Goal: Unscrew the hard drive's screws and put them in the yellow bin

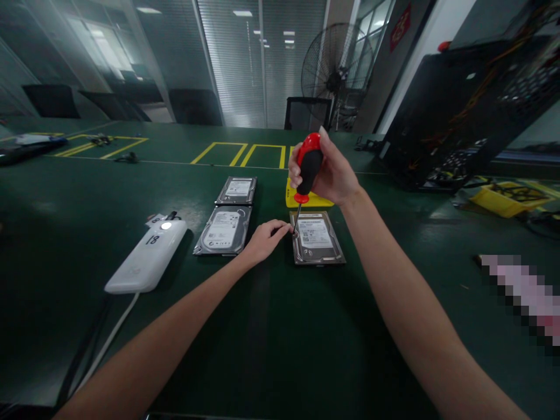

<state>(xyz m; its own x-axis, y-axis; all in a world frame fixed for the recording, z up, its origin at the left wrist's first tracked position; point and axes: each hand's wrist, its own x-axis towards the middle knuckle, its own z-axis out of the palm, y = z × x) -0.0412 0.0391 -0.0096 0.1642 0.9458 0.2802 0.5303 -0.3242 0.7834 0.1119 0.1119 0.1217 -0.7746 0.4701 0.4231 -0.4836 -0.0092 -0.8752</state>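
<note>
A hard drive (317, 233) with a white label lies flat on the green table. My right hand (330, 169) is closed around the red and black handle of a screwdriver (310, 169). The screwdriver is almost upright, its thin shaft ending at the drive's left edge. Beside that tip, my left hand (265, 239) has thumb and fingertips drawn together at the drive's edge; whatever is between them is too small to make out. To the left lie a second hard drive (224, 230) and, just behind it, a third hard drive (237, 189).
A yellow tray (310, 201) sits behind the drive. On the left is a white power bank (149, 256) with a cable. An open computer case (420, 128) stands at the right, near a yellow container (507, 201) of cables. A pixelated object (525, 286) lies far right.
</note>
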